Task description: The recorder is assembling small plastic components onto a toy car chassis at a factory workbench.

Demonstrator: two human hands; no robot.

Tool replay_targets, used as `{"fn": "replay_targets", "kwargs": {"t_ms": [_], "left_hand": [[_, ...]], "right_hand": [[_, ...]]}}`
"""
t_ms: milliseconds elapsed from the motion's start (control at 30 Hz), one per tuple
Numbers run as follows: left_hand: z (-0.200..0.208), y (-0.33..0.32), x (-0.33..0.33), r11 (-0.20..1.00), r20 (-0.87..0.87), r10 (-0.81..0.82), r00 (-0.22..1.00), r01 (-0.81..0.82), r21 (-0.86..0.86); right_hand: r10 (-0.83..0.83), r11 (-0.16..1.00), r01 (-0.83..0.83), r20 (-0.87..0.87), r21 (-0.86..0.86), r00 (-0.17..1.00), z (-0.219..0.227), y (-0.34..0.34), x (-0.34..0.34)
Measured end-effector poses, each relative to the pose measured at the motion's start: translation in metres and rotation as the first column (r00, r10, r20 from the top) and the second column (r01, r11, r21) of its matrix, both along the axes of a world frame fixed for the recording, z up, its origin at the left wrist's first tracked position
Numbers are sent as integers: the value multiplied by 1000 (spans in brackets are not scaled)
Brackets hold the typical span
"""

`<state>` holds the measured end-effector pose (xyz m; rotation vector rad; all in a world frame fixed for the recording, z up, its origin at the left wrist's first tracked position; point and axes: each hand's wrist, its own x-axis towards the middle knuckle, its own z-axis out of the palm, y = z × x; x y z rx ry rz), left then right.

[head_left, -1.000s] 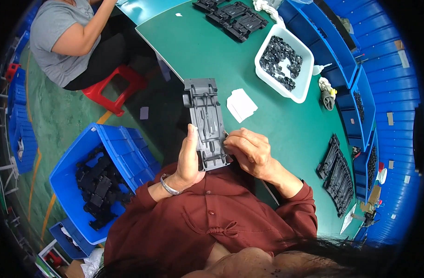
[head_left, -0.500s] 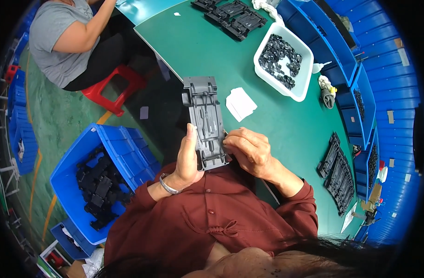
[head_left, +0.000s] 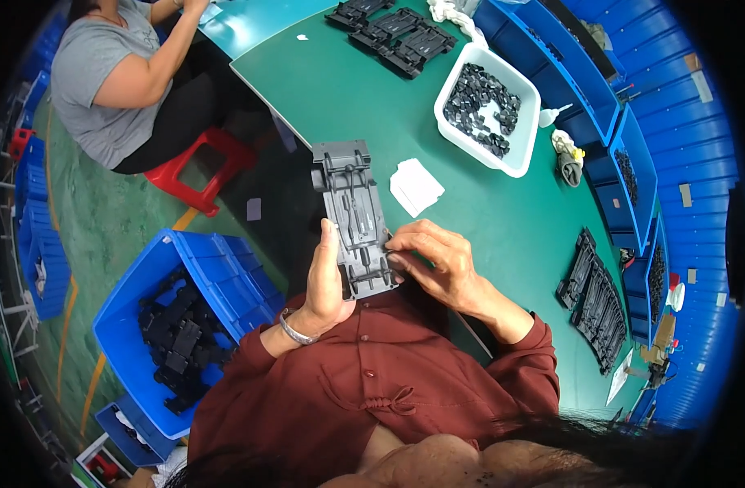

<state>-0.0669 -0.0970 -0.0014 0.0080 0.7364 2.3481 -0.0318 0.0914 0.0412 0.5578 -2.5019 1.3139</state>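
My left hand [head_left: 327, 281] is closed around the near left side of a dark grey plastic toy car chassis [head_left: 359, 215], its thumb lying along the edge. The chassis is held lengthwise in front of my chest, with its moulded axles and ribs facing up. My right hand [head_left: 439, 262] has its fingers pinched together at the right edge of the chassis, near the close end. Whatever sits between those fingertips is hidden. A white sheet of card [head_left: 416, 189] lies on the green table [head_left: 503, 244] just beyond my right hand.
A white tub [head_left: 525, 154] of small black parts stands on the table. More black chassis pieces lie at the back [head_left: 397, 41] and right [head_left: 592, 313]. Blue bins [head_left: 633, 183] line the right side. A blue crate [head_left: 128, 313] of black parts is at left. A person [head_left: 112, 81] sits beyond.
The chassis has tilted slightly, its far end shifting a little left and nearer. My right fingers stay at its right edge, their grip shifted slightly. The view has moved a little.
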Motion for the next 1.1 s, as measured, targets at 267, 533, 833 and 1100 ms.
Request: {"fn": "replay_targets", "kwargs": {"t_ms": [267, 533, 833, 1100], "left_hand": [[9, -4, -7, 999, 104, -40, 994, 39, 15], [7, -17, -22, 974, 149, -139, 979, 108, 199], [11, -22, -18, 942, 248, -168, 954, 82, 325], [18, -29, -9, 936, 256, -128, 958, 32, 350]], "right_hand": [[-61, 986, 83, 150, -144, 987, 5, 2, 0], [-401, 871, 464, 315, -160, 861, 36, 75, -29], [-496, 620, 416, -78, 665, 865, 4, 174, -103], [-394, 805, 164, 307, 571, 866, 3, 179, -124]]}}
